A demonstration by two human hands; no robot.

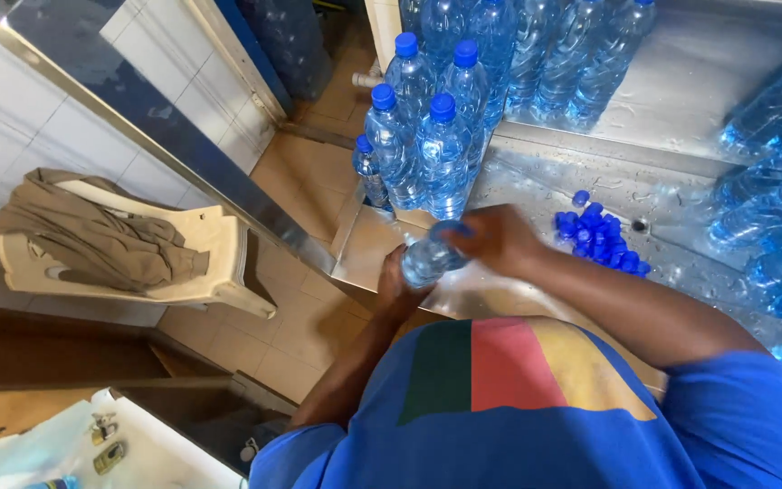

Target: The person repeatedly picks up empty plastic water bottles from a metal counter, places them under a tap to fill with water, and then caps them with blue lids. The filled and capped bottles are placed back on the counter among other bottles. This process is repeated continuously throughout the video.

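Leftmost, a plastic chair [201,263] stood on the tiled floor [309,181] with a brown garment [92,235] draped over it. Further right, the left hand [397,288] was closed around the body of a clear water bottle [427,260], which was tilted over the near edge of the wet metal table [536,190]. The right hand [498,238] was clamped over the bottle's top, fingers curled around a blue cap [452,230] there. Just behind the hands, a cluster of capped bottles [427,136] stood upright on the table. To the right of the hands lay a pile of loose blue caps [601,237], and uncapped bottles [771,199] crowded the far right edge.
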